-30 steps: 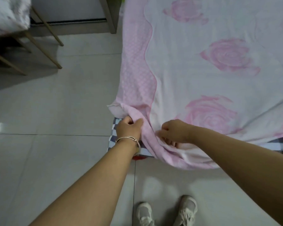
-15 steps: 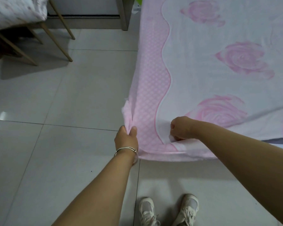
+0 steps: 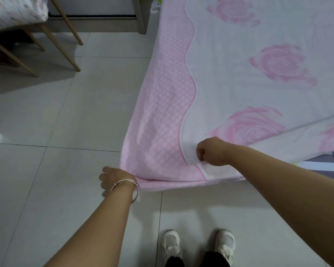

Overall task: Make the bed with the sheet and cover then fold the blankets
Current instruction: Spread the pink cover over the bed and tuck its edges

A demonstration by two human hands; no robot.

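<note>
A pink cover (image 3: 239,78) with large rose prints and a quilted pink border lies spread over the bed. My left hand (image 3: 116,178), a thin bracelet on its wrist, grips the cover's near left corner, pulled out past the bed's corner over the floor. My right hand (image 3: 210,151) pinches the cover's near edge further right, knuckles up. A grey and white checked sheet (image 3: 324,164) shows under the cover at the right.
Grey floor tiles (image 3: 56,122) fill the left. A wooden-legged seat with a white cushion (image 3: 15,12) stands at the top left. A cabinet base (image 3: 104,18) runs along the back. My two white shoes (image 3: 197,247) stand below the bed's edge.
Both hands pulled the bunched corner of the cover outward and toward me. The cover now lies flatter and hides the checked sheet at the bed's left corner. My left hand moved left and lower.
</note>
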